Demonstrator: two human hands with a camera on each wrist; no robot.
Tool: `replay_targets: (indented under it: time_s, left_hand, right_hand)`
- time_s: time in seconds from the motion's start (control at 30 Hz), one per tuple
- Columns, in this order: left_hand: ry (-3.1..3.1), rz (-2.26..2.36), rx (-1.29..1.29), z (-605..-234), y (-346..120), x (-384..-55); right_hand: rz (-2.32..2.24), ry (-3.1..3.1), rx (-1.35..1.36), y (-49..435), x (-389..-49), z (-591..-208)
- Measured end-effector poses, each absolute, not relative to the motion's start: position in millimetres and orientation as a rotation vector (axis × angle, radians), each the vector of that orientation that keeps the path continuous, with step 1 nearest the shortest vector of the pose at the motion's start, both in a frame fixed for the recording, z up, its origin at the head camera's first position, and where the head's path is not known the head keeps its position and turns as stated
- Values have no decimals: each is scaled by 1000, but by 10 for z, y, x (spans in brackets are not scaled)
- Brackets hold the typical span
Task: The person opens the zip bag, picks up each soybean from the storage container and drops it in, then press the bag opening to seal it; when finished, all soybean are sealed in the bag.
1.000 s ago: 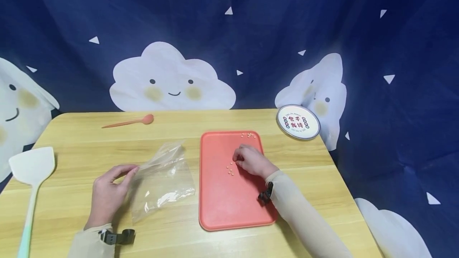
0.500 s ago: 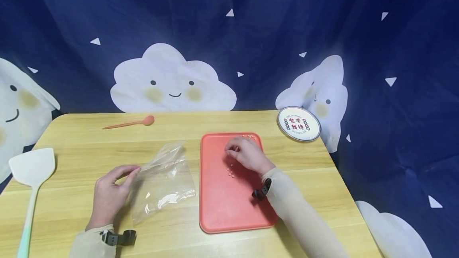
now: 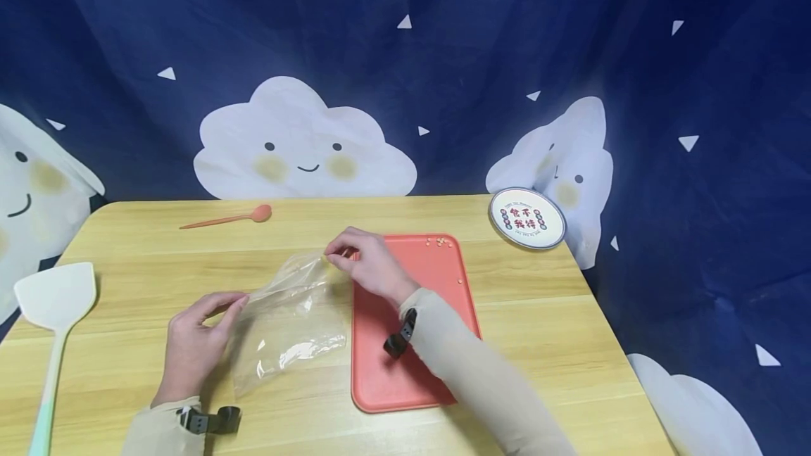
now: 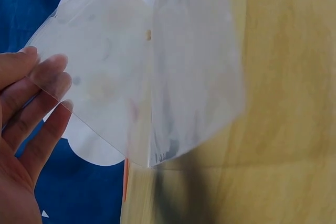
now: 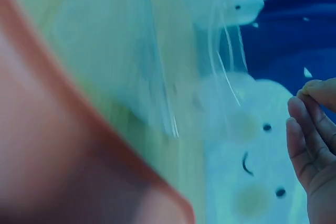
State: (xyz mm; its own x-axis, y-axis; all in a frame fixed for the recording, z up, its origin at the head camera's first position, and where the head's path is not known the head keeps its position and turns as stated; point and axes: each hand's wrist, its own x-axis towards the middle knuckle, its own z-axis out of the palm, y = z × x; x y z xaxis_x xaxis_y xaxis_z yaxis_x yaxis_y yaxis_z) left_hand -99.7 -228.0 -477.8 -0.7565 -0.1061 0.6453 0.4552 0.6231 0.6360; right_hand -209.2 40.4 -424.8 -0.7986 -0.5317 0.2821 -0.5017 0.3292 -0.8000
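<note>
In the head view my left hand (image 3: 198,333) pinches the edge of a clear plastic bag (image 3: 294,329) between thumb and fingers, its mouth spread a little apart. A tan speck (image 4: 148,35) shows at the bag's fold in the left wrist view. My right hand (image 3: 374,264) is over the far left corner of a red tray (image 3: 380,385), fingertips right at the bag's far corner. Between its thumb and index finger it pinches a small pale soybean (image 5: 306,91). Several soybeans (image 3: 439,241) lie at the tray's far right corner and a single one farther down; my right arm hides the middle.
A white plate (image 3: 527,218) with red lettering sits at the back right edge. An orange spoon (image 3: 243,217) lies at the back left. Along the left side is a white spatula (image 3: 58,294) with a green handle. A dark blue cloud-print curtain (image 3: 443,34) hangs behind the table.
My right hand has left the middle of the tray and moved left to the bag's far corner. The left hand and the bag have stayed in place.
</note>
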Motion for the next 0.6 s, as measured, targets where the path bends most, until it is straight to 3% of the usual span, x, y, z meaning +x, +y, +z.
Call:
replay_targets:
  time_s: [0.3,0.6]
  left_hand:
    - [-2181,-1124,-282,-4780,-2292,-1001]
    - [-2185,-1156,-288,-4786,-2313,-996]
  right_hand:
    - [-1536,2458,-987,-61,-2053,-4354]
    - [-1459,2464,-1024,-172,-2038,-4413]
